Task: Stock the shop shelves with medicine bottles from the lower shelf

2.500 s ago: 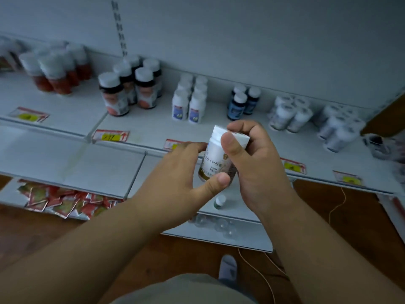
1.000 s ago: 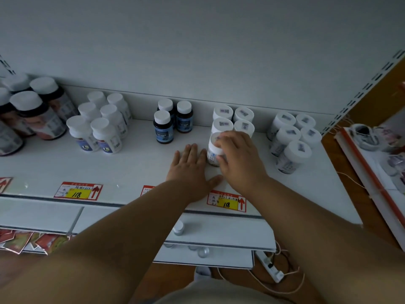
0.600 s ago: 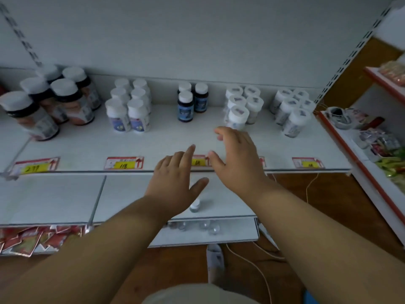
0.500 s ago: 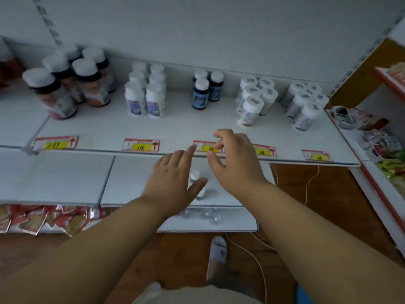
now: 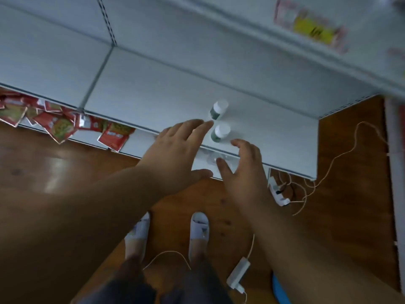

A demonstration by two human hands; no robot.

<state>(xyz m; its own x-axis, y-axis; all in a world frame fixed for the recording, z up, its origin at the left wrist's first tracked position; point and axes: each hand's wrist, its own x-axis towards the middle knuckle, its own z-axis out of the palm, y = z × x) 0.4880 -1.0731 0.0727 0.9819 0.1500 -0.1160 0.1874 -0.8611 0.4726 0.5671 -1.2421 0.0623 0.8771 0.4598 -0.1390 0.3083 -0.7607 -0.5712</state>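
The left hand (image 5: 175, 148) reaches out with its fingers straight and spread, holding nothing; its fingertips lie over the front part of the lower shelf (image 5: 153, 91), just left of the two medicine bottles there. The right hand (image 5: 245, 170) is also empty, its fingers loosely bent and apart, thumb pointing toward the left hand, and it hovers at the shelf's front edge just right of and below the nearer bottle (image 5: 218, 133). That bottle, with a white cap and a dark green label, stands upright near the front edge between the two hands, touched by neither as far as can be seen. The farther bottle (image 5: 218, 109), of the same kind, stands upright just behind it, deeper on the shelf. Under the shelf edge, between the hands, some clear round shapes show on the level below, too blurred to identify. To the left, red packets (image 5: 54, 123) lie scattered on the bottom level. Above right, the edge of the upper shelf carries a blurred yellow price tag (image 5: 315, 31). On the wooden floor (image 5: 43, 163) are the person's two white slippers (image 5: 198, 229), a white power strip (image 5: 278, 191) and thin cables.
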